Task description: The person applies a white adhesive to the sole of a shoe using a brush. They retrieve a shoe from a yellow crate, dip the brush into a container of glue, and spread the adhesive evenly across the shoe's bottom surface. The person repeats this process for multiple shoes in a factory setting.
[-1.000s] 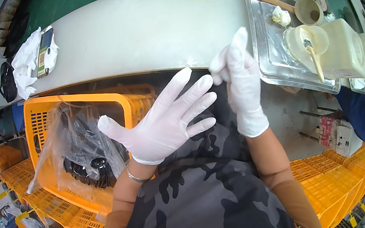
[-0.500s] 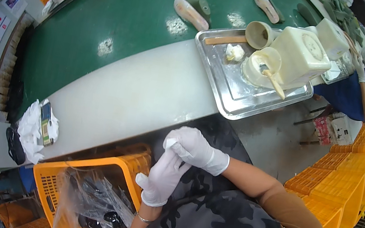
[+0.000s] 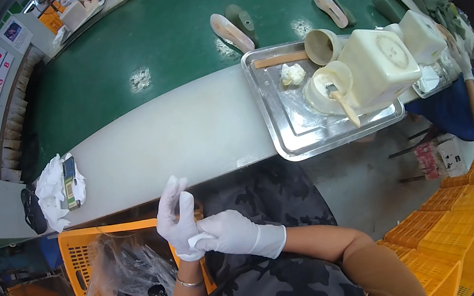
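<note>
Both my hands wear thin white gloves. My left hand (image 3: 177,218) is raised palm-inward over the crate's edge, its fingers spread and holding nothing. Across it, my right hand (image 3: 232,233) pinches the white glove (image 3: 189,252) near the left wrist and thumb base. A bracelet (image 3: 189,283) circles the left wrist below the cuff. Just beyond the hands lies the white bench edge (image 3: 176,138). Under my left arm stands an orange crate (image 3: 75,256) holding clear plastic and shiny black items.
A metal tray (image 3: 284,146) carries a cream jug (image 3: 379,65), a glue pot with a brush (image 3: 347,109), a cup (image 3: 322,46) and a wooden strip (image 3: 280,59). Shoe lasts (image 3: 241,20) rest on the green belt (image 3: 160,47). A phone (image 3: 70,179) lies on white cloth. Co-workers sit nearby; orange crates (image 3: 434,244) stand right.
My left hand has moved left and turned upright, fingers spreading apart. The right hand has slid from the left fingers down to the glove's wrist. The view has shifted slightly.
</note>
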Tool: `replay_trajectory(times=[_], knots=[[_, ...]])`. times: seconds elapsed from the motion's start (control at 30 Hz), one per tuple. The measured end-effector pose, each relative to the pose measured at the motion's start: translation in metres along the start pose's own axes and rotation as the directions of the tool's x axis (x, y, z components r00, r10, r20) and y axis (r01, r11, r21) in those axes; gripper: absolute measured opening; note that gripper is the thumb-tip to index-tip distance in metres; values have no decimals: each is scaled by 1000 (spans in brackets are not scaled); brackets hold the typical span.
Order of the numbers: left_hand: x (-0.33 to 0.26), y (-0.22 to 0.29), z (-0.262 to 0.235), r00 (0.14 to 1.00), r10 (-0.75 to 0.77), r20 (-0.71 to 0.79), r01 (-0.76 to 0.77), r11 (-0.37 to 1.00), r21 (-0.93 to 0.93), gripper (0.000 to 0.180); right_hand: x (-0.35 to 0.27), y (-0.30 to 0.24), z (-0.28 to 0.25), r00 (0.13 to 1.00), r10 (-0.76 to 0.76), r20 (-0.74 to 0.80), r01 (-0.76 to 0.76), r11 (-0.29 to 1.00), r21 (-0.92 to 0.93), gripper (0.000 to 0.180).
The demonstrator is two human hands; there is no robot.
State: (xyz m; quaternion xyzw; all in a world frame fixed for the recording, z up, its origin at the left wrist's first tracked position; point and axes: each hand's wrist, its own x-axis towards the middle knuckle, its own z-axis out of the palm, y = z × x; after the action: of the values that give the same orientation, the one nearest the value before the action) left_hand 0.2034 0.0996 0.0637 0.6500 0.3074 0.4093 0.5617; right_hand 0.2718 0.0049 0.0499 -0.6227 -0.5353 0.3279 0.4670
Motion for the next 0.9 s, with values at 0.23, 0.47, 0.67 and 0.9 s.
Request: replay_trajectory(times=[0.23,0.47,0.67,0.9], knots=[[22,-8,-6,999,-39,-13,40,996,76,30,10,-3,-1,979,-193,-63,199,975,95,27],[38,16,18,982,112,154,-122,991,55,57,16,-8,5,977,-188,106,177,978,107,29],[49,9,12,961,144,238,-154,988,24,55,19,-1,7,946,-201,255,144,964,223,24],[46,12,24,977,-16,214,112,888,-446,51,20,-18,-5,964,-46,264,-87,879,468,21]])
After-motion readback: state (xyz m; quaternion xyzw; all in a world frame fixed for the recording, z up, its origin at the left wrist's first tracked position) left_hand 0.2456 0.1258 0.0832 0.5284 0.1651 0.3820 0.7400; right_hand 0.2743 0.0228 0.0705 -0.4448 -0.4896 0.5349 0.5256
